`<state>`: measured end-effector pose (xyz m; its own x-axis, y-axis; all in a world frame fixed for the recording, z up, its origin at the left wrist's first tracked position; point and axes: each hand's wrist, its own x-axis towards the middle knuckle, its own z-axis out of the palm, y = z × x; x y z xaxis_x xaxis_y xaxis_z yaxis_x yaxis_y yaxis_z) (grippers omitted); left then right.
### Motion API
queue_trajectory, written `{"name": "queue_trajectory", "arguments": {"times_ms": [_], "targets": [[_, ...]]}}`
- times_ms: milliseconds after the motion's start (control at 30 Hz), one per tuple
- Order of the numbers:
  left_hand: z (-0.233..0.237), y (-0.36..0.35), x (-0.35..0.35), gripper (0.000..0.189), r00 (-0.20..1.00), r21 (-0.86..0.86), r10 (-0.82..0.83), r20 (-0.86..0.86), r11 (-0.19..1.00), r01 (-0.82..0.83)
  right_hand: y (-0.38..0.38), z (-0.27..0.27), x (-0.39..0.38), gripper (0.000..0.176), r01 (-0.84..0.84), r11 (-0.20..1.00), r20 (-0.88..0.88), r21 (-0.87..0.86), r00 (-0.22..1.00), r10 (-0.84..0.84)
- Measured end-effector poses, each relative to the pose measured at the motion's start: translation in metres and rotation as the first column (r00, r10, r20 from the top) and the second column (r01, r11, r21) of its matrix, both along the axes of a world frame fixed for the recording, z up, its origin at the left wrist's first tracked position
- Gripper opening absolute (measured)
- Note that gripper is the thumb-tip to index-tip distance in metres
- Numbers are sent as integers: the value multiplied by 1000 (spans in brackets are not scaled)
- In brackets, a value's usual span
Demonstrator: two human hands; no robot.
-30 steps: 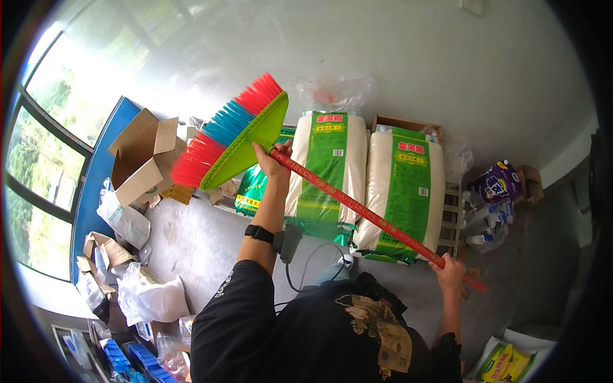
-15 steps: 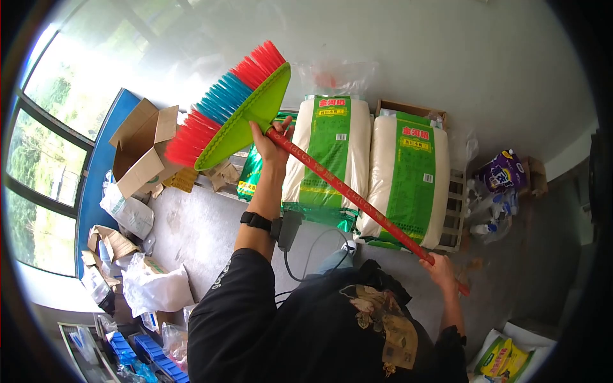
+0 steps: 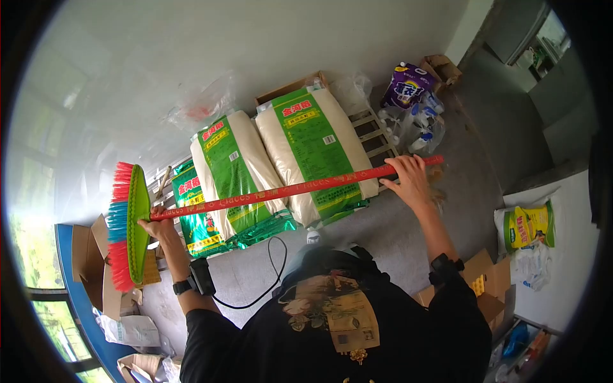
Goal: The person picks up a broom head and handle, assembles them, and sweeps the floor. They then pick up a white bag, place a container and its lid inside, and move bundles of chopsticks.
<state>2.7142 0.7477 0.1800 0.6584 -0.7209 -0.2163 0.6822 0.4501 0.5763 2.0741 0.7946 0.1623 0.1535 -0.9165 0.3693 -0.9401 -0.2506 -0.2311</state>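
While the broom hangs nearly level in the air, well above the floor, its green head with red and blue bristles touches nothing. To judge by that, the broom is only being carried: no bristle is on the floor, no swept heap shows, and any work on the floor is not yet begun. The left hand grips the red handle right beside the head, fingers wrapped round it. The right hand holds the handle near its far end, fingers curled over the top. Behind the handle two large white sacks with green labels lean side by side, both sealed. A smaller green bag sits just beside them, also shut. A cardboard box behind the sacks is mostly hidden, and its contents cannot be told. A clear plastic bag against the wall holds something red. An open carton lies on the left, near the broom head, and its inside is out of sight. A purple pack lies just beside some spray bottles.
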Motion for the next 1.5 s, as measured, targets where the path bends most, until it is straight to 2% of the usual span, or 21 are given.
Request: {"name": "queue_trajectory", "arguments": {"times_ms": [200, 267, 300, 333, 367, 433, 467, 500, 567, 667, 867, 967, 1067, 1167, 1267, 1333, 1367, 1400, 1433, 1467, 1500], "targets": [[-10, -8, -33, 63, 997, -61, -67, 36, 996, 69, -7, 1, 67, 38, -269, 959, 103, -86, 955, 277], [-9, -10, -41, 59, 992, -94, -109, 71, 989, 115, -6, -1, 78, 38, -205, 975, 85, -89, 974, 212], [-15, -11, -42, 57, 984, -102, -138, 109, 984, 150, -7, -4, 87, 38, -200, 975, 86, -98, 974, 209], [-23, -16, -44, 52, 949, -95, -31, 314, 993, 64, -8, -7, 89, 38, -207, 977, 64, -41, 976, 209], [-3, -19, -68, 50, 982, -5, 78, 173, 997, -78, -9, -11, 88, 39, -220, 976, 38, 12, 975, 219], [-16, -27, -65, 48, 996, -83, 27, 79, 996, -20, -6, -20, 92, 40, -204, 975, 41, 90, 979, 201], [6, -27, -85, 51, 996, -60, 87, 8, 994, -86, -3, -17, 92, 39, -206, 967, 28, 148, 979, 204], [-7, -26, -81, 54, 997, -154, -72, 3, 986, 72, -4, -17, 92, 38, -225, 953, 59, 204, 974, 217], [18, -22, -103, 54, 998, -30, 41, -40, 999, -42, -1, -16, 89, 38, -226, 916, 104, 331, 974, 203], [16, -23, -103, 52, 999, -68, 33, -22, 997, -34, -3, -4, 90, 37, -221, 877, 105, 426, 975, 194], [13, -21, -99, 52, 1000, -109, -1, 10, 994, 2, 1, -1, 99, 49, -259, 809, 137, 528, 966, 220], [12, -20, -96, 52, 999, -92, -19, -35, 996, 15, 4, -14, 101, 55, -302, 782, 195, 545, 953, 233], [16, -17, -92, 51, 998, -84, -62, -22, 995, 60, 10, -26, 103, 51, -266, 821, 158, 505, 964, 215], [15, -19, -82, 52, 997, -116, -68, -45, 991, 63, 8, -23, 108, 44, -298, 825, 239, 480, 949, 204], [9, -16, -64, 52, 997, -161, -58, -50, 986, 49, 10, -15, 106, 37, -344, 874, 372, 344, 904, 209], [12, -9, -56, 50, 997, -171, -34, -66, 985, 23, 11, -37, 80, 36, -270, 858, 295, 438, 944, 146], [12, -6, -52, 49, 1000, -144, 14, 8, 989, -13, 12, -47, 67, 36, -223, 844, 252, 487, 962, 109], [15, 2, -49, 45, 998, -143, 25, 53, 990, -17, 16, -50, 60, 36, -216, 867, 146, 449, 975, 167], [8, 6, -37, 43, 995, -121, 67, 74, 991, -58, 17, -54, 57, 37, -276, 848, 135, 452, 961, 241], [12, 12, -34, 42, 973, -53, 85, 216, 996, -75, 18, -58, 53, 38, -310, 831, 117, 462, 950, 289], [8, 20, -17, 43, 991, -28, -52, 120, 998, 55, 25, -62, 50, 40, -323, 849, 76, 419, 944, 321]]}}
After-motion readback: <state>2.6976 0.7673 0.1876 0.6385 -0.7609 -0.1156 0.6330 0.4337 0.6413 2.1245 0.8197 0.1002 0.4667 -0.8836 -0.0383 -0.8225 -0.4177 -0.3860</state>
